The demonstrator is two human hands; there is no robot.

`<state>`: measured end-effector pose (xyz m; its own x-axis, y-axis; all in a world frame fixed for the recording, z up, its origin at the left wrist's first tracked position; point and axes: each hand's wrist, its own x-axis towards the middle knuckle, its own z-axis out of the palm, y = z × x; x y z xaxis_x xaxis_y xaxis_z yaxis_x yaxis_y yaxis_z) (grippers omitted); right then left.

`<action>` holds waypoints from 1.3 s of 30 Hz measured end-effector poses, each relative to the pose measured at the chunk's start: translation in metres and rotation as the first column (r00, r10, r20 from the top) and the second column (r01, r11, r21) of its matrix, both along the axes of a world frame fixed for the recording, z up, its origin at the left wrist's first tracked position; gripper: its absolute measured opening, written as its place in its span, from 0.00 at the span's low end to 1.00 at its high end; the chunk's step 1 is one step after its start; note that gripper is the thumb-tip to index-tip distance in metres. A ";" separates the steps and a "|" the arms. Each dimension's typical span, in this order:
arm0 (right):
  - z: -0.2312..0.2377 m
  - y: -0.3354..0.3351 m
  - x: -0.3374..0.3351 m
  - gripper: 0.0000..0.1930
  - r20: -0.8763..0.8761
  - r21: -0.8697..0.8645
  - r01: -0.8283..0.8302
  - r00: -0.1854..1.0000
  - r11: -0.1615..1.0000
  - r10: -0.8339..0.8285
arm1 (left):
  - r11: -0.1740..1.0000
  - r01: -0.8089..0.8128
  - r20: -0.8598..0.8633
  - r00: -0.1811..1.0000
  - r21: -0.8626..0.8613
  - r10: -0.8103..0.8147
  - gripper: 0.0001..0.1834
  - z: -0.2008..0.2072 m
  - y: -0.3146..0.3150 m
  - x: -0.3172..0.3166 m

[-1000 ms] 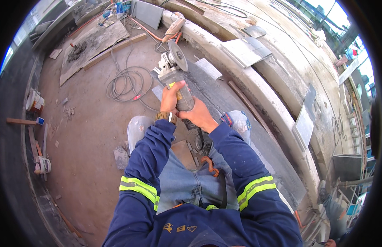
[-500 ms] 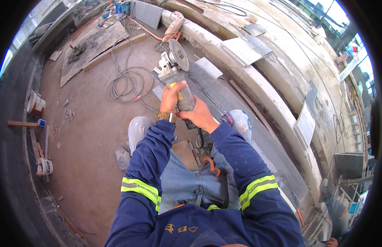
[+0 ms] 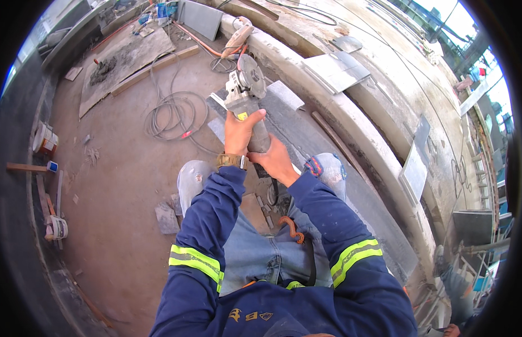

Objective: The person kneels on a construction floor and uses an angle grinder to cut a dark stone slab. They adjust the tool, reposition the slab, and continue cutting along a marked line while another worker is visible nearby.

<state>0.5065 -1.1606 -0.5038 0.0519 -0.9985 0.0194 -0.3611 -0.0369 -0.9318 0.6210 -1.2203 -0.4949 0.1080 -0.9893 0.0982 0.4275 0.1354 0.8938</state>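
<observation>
Held out in front of my knees is a grey angle grinder (image 3: 251, 108), its disc (image 3: 251, 76) at the far end, tilted toward the right. My left hand (image 3: 238, 133) wraps round the body just behind the grinder's head, thumb lying across the top. Closer to me, my right hand (image 3: 275, 161) grips the rear of the body. A black cord hangs from the rear end between my legs. Just beyond and beneath the tool, a dark stone slab (image 3: 297, 129) stretches along the right side of my legs.
Coiled grey cable (image 3: 174, 117) lies on the floor ahead to the left. A second power tool (image 3: 237, 40) rests against the concrete curb (image 3: 306, 76). Several grey tiles (image 3: 337, 70) lie past the curb. Buckets (image 3: 46, 140) stand along the left wall. Someone's arm shows far right.
The grinder and both hands have shifted slightly right. Its disc now faces a little more toward me, and my left hand sits more squarely round the body. Both hands keep their hold.
</observation>
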 end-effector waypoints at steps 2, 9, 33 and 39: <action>-0.002 -0.001 -0.001 0.30 -0.012 0.011 0.004 1.000 1.000 -0.004 | 0.996 -0.081 0.010 0.997 -0.046 0.082 0.27 -0.004 -0.005 -0.004; 0.006 0.004 0.004 0.33 -0.085 -0.018 0.038 0.996 0.999 -0.039 | 0.999 -0.032 -0.028 0.999 0.038 0.033 0.39 0.002 -0.004 0.002; 0.025 -0.041 -0.046 0.18 0.203 -0.308 0.189 0.971 0.933 -0.130 | 0.942 -0.196 0.271 0.924 -0.271 0.270 0.48 0.006 -0.010 0.019; 0.039 -0.050 -0.066 0.20 0.147 -0.442 0.164 0.983 0.882 -0.109 | 0.903 -0.080 0.552 0.768 -0.421 0.325 0.47 0.007 0.001 -0.004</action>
